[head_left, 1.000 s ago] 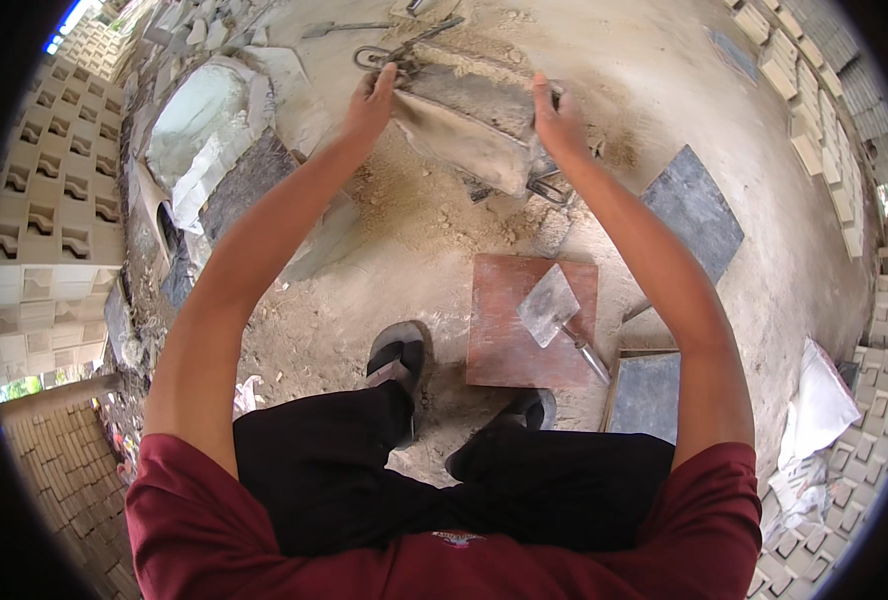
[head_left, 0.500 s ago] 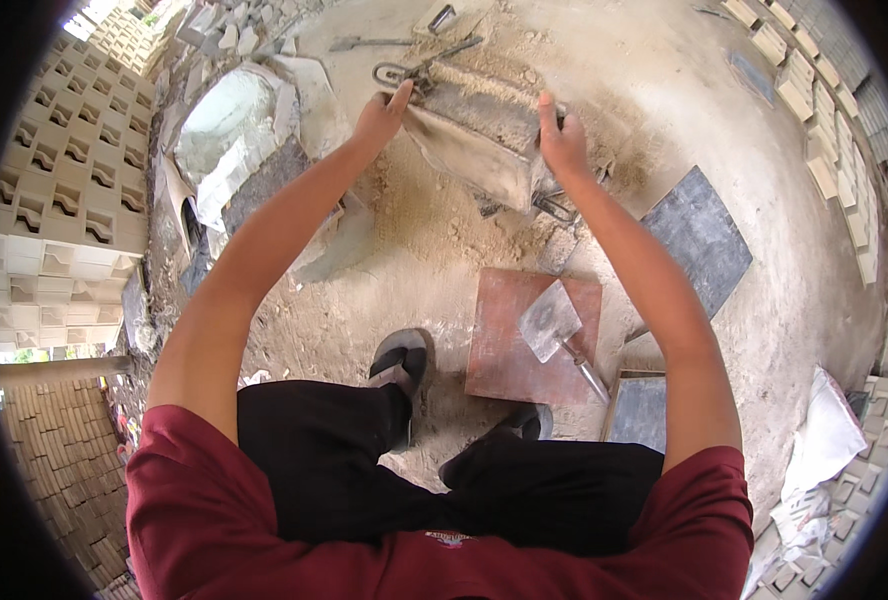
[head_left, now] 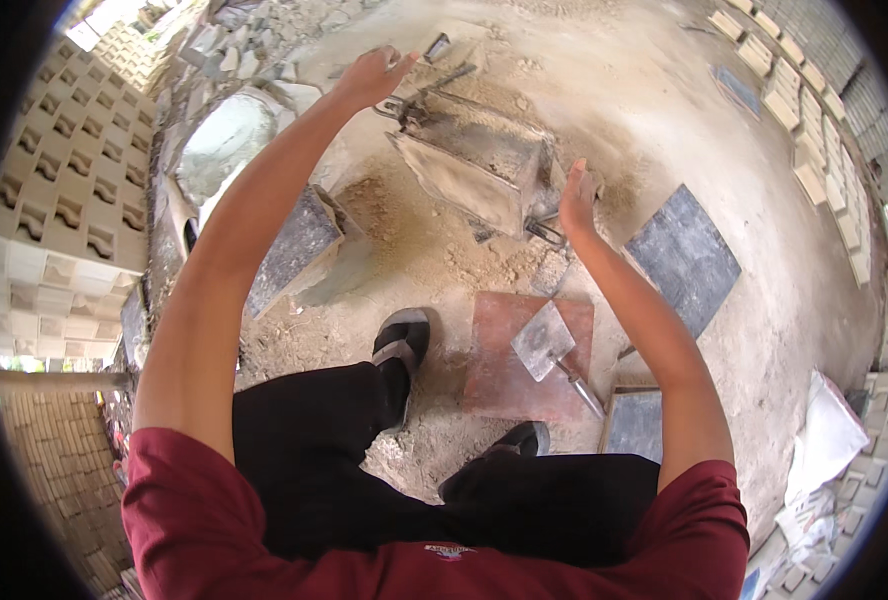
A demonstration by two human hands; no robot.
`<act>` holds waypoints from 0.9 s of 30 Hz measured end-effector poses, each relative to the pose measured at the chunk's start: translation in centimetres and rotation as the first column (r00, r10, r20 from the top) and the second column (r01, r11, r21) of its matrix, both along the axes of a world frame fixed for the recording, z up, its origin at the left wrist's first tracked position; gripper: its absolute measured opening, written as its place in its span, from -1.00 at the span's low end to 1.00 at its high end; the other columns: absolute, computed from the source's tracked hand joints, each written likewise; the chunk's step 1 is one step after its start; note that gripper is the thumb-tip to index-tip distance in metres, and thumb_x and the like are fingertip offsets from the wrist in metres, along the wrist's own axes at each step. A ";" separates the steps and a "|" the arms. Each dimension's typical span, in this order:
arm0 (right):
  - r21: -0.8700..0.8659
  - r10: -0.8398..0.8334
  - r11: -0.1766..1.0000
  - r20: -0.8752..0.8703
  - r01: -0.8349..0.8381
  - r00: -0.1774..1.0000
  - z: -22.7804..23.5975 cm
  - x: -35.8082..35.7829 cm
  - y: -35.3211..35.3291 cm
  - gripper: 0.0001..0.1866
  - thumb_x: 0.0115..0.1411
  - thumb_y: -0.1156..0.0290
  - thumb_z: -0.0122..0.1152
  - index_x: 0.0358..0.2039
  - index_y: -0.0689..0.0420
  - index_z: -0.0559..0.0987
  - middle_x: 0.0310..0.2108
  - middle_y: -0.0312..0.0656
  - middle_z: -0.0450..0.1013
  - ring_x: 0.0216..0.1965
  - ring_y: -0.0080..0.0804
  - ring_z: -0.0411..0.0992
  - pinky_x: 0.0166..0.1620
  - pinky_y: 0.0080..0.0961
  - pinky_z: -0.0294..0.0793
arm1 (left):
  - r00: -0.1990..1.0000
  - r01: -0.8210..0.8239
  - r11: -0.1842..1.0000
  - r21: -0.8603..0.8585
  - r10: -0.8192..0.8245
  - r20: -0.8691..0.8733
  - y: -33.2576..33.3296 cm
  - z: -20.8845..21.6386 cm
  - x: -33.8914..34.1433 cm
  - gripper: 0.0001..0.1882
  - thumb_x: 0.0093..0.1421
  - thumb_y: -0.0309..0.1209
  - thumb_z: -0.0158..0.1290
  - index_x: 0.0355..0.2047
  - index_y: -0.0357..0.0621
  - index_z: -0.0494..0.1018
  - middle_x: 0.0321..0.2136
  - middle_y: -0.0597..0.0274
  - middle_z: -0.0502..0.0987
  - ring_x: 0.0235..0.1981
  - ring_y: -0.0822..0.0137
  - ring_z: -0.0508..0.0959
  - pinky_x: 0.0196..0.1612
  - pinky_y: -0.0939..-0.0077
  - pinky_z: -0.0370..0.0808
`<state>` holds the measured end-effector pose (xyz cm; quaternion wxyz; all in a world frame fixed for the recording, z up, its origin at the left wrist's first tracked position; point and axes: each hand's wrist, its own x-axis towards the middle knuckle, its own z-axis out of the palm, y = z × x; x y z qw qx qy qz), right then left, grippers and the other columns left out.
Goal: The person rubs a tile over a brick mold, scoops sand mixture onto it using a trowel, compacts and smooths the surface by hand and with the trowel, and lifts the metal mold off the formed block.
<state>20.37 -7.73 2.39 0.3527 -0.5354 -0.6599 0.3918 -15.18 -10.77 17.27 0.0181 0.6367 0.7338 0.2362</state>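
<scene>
A dusty metal mould box (head_left: 456, 180) with loop handles lies tilted on the ground ahead of me, sandy material inside it. My left hand (head_left: 372, 80) hovers beyond its left end, thumb and forefinger apart. Just past the fingertips is a small dark-handled tool (head_left: 437, 47), partly cut off from clear sight. To the right of the mould, my right hand (head_left: 580, 200) is raised, thumb up and fingers loosely extended, not touching the box. Loose sandy mix (head_left: 364, 215) surrounds the mould.
A trowel (head_left: 546, 345) rests on a reddish square board (head_left: 484, 390). Dark flat boards (head_left: 684, 255) lie at the right. Left stand a whitish rounded basin (head_left: 226, 135) and a dark-topped block (head_left: 294, 250). Stacked pale blocks (head_left: 74, 180) line the left; a white sack (head_left: 826, 440) lies right.
Both hands have let go of the mould box's ends. My left hand has gone up and left toward the small tool; my right hand has come away to the right. The mould stays put.
</scene>
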 end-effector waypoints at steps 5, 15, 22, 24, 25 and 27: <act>-0.070 -0.116 0.984 0.442 0.163 0.890 -5.5 6.8 1.7 -0.19 0.23 -0.28 -0.29 -0.27 0.35 0.52 -0.24 0.28 0.46 -0.03 0.18 0.38 0.03 -0.12 0.30 | 0.977 0.052 0.969 -0.241 -0.100 -0.190 2.4 -4.7 3.8 -0.28 0.23 0.21 -0.25 -0.32 -0.31 0.52 -0.48 -0.08 0.56 -0.33 -0.03 0.56 -0.17 0.13 0.44; -0.211 0.131 0.973 0.163 -0.095 0.978 -8.1 5.5 1.7 -0.19 0.22 -0.33 -0.27 -0.37 0.30 0.54 -0.48 -0.08 0.51 -0.40 -0.30 0.50 -0.25 -0.41 0.44 | 0.990 0.038 0.919 -0.391 -0.089 -0.111 4.1 -5.3 3.3 -0.07 0.17 0.37 -0.43 -0.55 -0.36 0.50 -0.55 -0.17 0.51 -0.39 -0.12 0.52 -0.19 0.09 0.38; -0.680 -0.040 0.727 -0.179 -0.094 0.983 -8.6 1.5 6.2 -0.22 0.20 -0.33 -0.21 -0.37 0.29 0.50 -0.50 -0.14 0.48 -0.44 -0.37 0.49 -0.35 -0.48 0.49 | 0.966 -0.157 0.981 -0.117 0.177 0.190 3.5 -5.9 0.1 -0.14 0.17 0.33 -0.27 -0.16 -0.38 0.44 -0.10 -0.23 0.44 0.01 -0.06 0.40 0.07 0.09 0.29; -0.644 -0.026 0.758 -0.193 -0.107 0.981 -8.3 0.1 7.1 -0.21 0.19 -0.33 -0.20 -0.29 0.31 0.47 -0.43 -0.11 0.48 -0.43 -0.32 0.49 -0.34 -0.41 0.54 | 0.939 -0.279 0.960 0.001 0.273 0.208 1.4 -8.1 -0.4 -0.18 0.16 0.26 -0.16 -0.03 -0.37 0.32 0.01 -0.17 0.33 0.06 -0.03 0.34 0.07 0.06 0.28; -0.691 -0.095 0.722 -0.145 -0.032 0.985 -8.1 -0.1 8.2 -0.30 0.21 -0.24 -0.09 -0.21 0.29 0.47 -0.29 -0.07 0.49 -0.38 -0.28 0.51 -0.26 -0.35 0.59 | 0.910 -0.363 0.925 0.117 0.325 0.256 0.8 -8.8 0.4 -0.17 0.15 0.19 -0.04 0.09 -0.37 0.20 0.12 -0.12 0.22 0.11 0.00 0.27 0.08 0.03 0.26; -0.738 -0.039 0.669 -0.154 -0.088 0.987 -8.6 2.0 9.1 -0.36 0.22 -0.16 -0.04 -0.15 0.29 0.46 -0.26 -0.06 0.48 -0.34 -0.24 0.51 -0.21 -0.32 0.59 | 0.631 -0.428 0.886 -0.177 0.434 0.644 0.3 -8.0 5.6 -0.20 0.14 0.18 -0.02 0.13 -0.27 0.19 0.14 -0.02 0.21 0.09 0.04 0.29 0.05 0.03 0.27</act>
